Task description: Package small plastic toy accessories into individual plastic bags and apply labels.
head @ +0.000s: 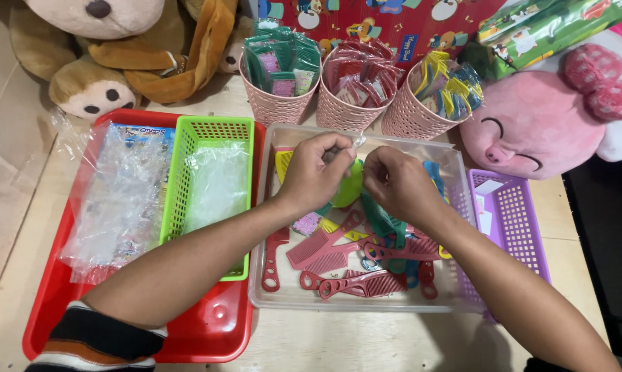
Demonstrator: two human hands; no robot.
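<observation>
Fingers of both hands pinch together over a clear plastic tray of red and pink combs. Left hand and right hand meet, forearms angled inward, gripping a small clear wrapper above a round green plastic piece. That piece is half hidden; its kind is unclear.

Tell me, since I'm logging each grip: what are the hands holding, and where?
Both hands, left hand and right hand, pinch the top edge of a small clear bag with a green item in it.
</observation>
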